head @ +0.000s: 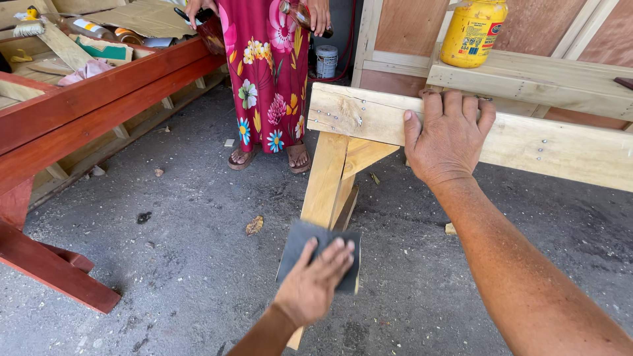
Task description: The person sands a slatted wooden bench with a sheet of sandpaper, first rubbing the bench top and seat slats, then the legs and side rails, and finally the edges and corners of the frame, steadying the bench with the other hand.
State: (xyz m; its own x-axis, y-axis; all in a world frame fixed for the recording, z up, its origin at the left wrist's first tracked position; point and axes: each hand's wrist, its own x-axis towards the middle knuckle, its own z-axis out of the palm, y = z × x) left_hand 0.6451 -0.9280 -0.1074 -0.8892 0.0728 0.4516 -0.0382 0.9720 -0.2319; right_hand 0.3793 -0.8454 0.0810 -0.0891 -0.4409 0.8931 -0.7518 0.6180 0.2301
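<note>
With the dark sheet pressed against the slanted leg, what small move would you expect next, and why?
Probably a short stroke down the slanted pale wooden leg. The left hand presses a dark grey sandpaper sheet flat against that leg's lower part, fingers spread over it, while the right hand grips the pale wooden top rail, seemingly steadying the frame. The bare wood looks unfinished.

Left hand [310,287] pressing sandpaper [318,256] on trestle leg [324,178], right hand [447,135] on crossbeam [554,148] above, jug [473,31] on plank [541,78] behind, another person [267,72] beyond, possibly facing.
</note>
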